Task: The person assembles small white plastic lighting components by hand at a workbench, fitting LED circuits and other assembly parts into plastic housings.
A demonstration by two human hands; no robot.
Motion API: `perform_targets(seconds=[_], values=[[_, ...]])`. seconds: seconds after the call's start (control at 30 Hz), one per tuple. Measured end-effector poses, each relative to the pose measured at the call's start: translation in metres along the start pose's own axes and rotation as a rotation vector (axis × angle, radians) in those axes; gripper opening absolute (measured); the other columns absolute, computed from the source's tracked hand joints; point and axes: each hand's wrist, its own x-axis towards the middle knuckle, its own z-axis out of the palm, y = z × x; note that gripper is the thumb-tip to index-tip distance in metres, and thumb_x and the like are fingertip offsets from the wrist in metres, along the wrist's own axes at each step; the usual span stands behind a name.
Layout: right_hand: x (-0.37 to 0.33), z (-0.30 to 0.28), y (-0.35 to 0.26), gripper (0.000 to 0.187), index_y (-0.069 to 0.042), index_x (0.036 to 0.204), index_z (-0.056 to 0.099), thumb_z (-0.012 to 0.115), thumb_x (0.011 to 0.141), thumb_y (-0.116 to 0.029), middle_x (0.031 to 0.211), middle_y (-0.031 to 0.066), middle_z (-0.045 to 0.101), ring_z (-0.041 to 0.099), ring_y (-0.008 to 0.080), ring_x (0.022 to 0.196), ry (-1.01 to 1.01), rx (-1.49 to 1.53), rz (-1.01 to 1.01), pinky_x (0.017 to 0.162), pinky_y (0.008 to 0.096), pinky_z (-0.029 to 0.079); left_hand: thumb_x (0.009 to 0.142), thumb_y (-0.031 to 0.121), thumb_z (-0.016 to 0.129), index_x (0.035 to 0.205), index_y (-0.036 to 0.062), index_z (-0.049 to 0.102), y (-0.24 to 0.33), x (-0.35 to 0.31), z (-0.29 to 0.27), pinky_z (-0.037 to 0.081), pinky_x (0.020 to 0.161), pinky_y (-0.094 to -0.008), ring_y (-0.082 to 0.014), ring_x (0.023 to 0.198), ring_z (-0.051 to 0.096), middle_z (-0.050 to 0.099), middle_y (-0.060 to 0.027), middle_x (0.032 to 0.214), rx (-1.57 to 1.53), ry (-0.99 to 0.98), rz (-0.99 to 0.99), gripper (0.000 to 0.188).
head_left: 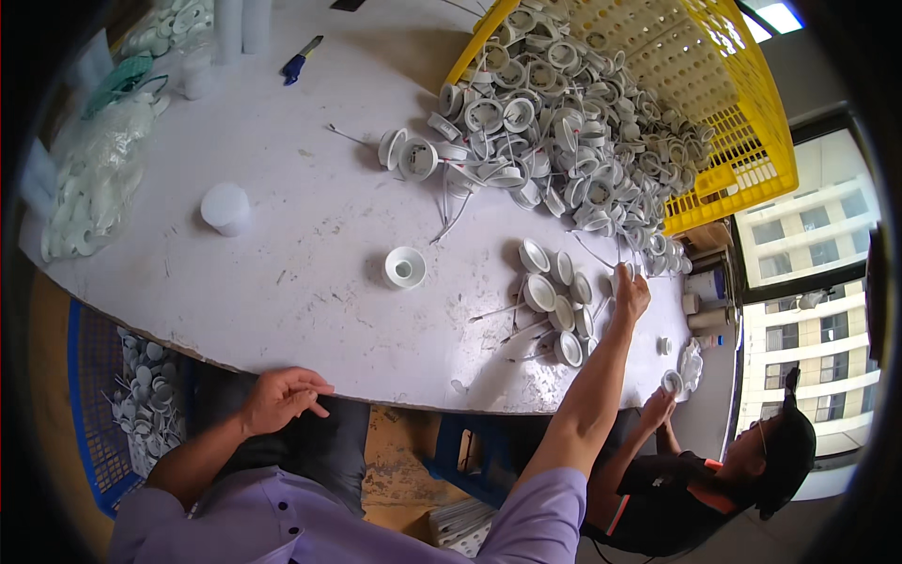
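My left hand (282,399) hovers over my lap by the table's near edge, holding nothing, its fingers apart and loosely bent. My right arm stretches out to the right, and my right hand (632,296) is closed at the lower edge of a big heap of white round lamp housings (573,132) with wires. Something small and white shows at its fingertips, too small to make out. Left of that hand, several white lamp housings (540,293) lie in a loose cluster, wires pointing left. A single white cup-shaped part (405,269) sits on the table in front of me.
A tipped yellow crate (752,113) stands behind the heap. Further left are a white cylinder (225,209), a blue-handled utility knife (299,62) and plastic bags (103,179) of white parts. A blue basket (89,404) is below left. A co-worker (695,479) handles a white ring-shaped part at the right.
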Motion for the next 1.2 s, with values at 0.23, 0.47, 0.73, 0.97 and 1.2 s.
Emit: perform_targets(seconds=[0.23, 0.47, 0.73, 0.97, 1.2], values=[[0.023, 0.053, -0.003, 0.076, 0.003, 0.116, 0.059, 0.069, 0.062, -0.05, 0.111, 0.0241, 0.061, 0.058, 0.0353, 0.107, -0.148, -0.297, -0.024, 0.091, 0.0385, 0.044, 0.093, 0.003, 0.047, 0.109, -0.0069, 0.051, 0.006, 0.001, 0.005, 0.054, 0.069, -0.028, -0.0263, 0.082, 0.068, 0.064, -0.0221, 0.103, -0.001, 0.045, -0.055, 0.019], [0.061, 0.066, 0.032, 0.086, 0.007, 0.125, 0.049, 0.076, 0.063, -0.047, 0.104, 0.022, 0.065, 0.063, 0.0261, 0.099, -0.479, -0.272, -0.166, 0.085, 0.0324, 0.047, 0.093, 0.002, 0.047, 0.106, -0.0089, 0.051, 0.01, 0.008, 0.009, 0.056, 0.074, -0.0319, -0.0259, 0.082, 0.068, 0.064, -0.0222, 0.101, -0.014, 0.055, -0.012, 0.017], [0.072, 0.113, -0.01, 0.091, 0.0, 0.134, 0.04, 0.079, 0.061, -0.04, 0.127, 0.0247, 0.049, 0.047, 0.038, 0.119, -0.088, -0.271, -0.379, 0.099, 0.0408, 0.039, 0.092, 0.001, 0.048, 0.104, -0.01, 0.052, 0.018, 0.009, 0.013, 0.058, 0.073, -0.0343, -0.0232, 0.084, 0.066, 0.063, -0.0219, 0.099, 0.01, 0.099, 0.002, 0.016], [0.09, 0.102, 0.0, 0.088, -0.007, 0.136, 0.037, 0.078, 0.061, -0.029, 0.132, 0.0235, 0.043, 0.042, 0.0383, 0.123, 0.043, -0.206, -0.435, 0.102, 0.0418, 0.036, 0.091, -0.004, 0.044, 0.103, -0.0084, 0.053, 0.014, 0.009, 0.012, 0.058, 0.072, -0.0349, -0.0204, 0.084, 0.065, 0.063, -0.0216, 0.1, 0.023, 0.078, 0.044, 0.015], [0.031, 0.022, -0.034, 0.083, -0.003, 0.138, 0.033, 0.076, 0.068, -0.012, 0.131, 0.0198, 0.043, 0.048, 0.0287, 0.116, 0.202, 0.344, -0.33, 0.098, 0.0366, 0.04, 0.092, 0.003, 0.048, 0.105, -0.0057, 0.053, 0.013, 0.003, 0.009, 0.054, 0.073, -0.0278, -0.0219, 0.085, 0.068, 0.065, -0.0187, 0.102, 0.023, 0.045, 0.071, 0.016]])
